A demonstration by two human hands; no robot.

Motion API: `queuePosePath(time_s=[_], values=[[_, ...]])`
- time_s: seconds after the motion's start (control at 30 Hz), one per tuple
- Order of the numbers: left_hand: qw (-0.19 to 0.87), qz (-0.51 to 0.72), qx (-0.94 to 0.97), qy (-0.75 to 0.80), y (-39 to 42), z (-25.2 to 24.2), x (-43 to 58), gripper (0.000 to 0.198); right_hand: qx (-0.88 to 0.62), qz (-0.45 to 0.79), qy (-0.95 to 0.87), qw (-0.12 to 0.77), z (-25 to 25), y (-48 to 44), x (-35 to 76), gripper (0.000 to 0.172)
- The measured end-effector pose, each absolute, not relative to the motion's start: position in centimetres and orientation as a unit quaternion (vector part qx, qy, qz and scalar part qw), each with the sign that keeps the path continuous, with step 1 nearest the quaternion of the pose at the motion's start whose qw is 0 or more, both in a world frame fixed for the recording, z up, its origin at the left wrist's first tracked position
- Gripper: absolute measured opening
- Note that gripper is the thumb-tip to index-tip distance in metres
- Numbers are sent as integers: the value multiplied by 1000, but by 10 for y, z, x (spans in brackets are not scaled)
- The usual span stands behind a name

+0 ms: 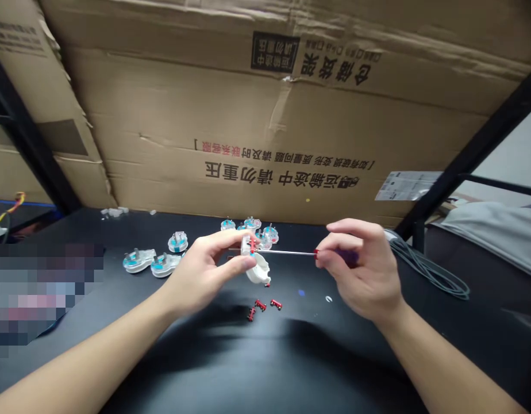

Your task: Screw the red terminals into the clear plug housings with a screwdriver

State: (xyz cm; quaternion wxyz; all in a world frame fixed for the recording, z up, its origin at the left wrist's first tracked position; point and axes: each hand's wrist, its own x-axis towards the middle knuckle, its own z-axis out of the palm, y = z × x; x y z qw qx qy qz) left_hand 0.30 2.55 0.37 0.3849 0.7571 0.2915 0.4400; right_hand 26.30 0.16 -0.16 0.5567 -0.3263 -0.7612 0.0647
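Observation:
My left hand (209,267) pinches a small white part with a red piece (252,246) on it. A screwdriver (287,252) lies level, its thin metal shaft reaching to the red piece. Its handle is in the closed fingers of my right hand (362,267). Just below my left fingertips is a white rounded shell (258,271); whether the hand touches it I cannot tell. Several small red parts (276,304) lie on the black table below the hands. Behind my left hand are several clear plugs with blue parts (270,233).
More clear plugs (138,260) lie to the left on the table (257,374). A large cardboard sheet (162,115) stands at the back between black frame bars. A coiled grey cable (433,270) and grey cloth (498,236) are at the right.

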Motion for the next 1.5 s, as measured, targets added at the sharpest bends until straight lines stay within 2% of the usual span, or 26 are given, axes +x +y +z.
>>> queuePosePath(time_s=[0.1,0.23,0.37,0.47,0.53,0.7,0.83,1.03,1.2,1.33,1.5], values=[[378,439,759,297,26,4,2,27,-285,43,-770,569,-2,2,263,42],[362,436,770,292,25,4,3,23,-305,86,-768,556,-1,2,263,38],[351,450,765,298,25,5,4,28,-269,64,-770,575,-1,3,263,43],[345,441,779,281,25,6,4,22,-311,95,-776,540,-2,3,265,33],[346,438,784,273,25,7,4,20,-325,102,-771,538,-2,3,265,32],[326,443,788,277,24,7,4,18,-297,97,-745,589,0,0,263,47],[314,440,794,279,25,7,3,20,-315,132,-740,579,-1,0,261,28],[339,460,767,292,24,6,3,26,-290,94,-753,583,0,1,258,44],[346,458,766,291,25,5,2,26,-328,122,-751,560,-6,3,261,28],[355,461,760,290,26,4,2,27,-309,61,-769,556,-4,3,261,31],[372,476,747,276,24,6,3,32,-294,4,-809,508,3,2,260,22]])
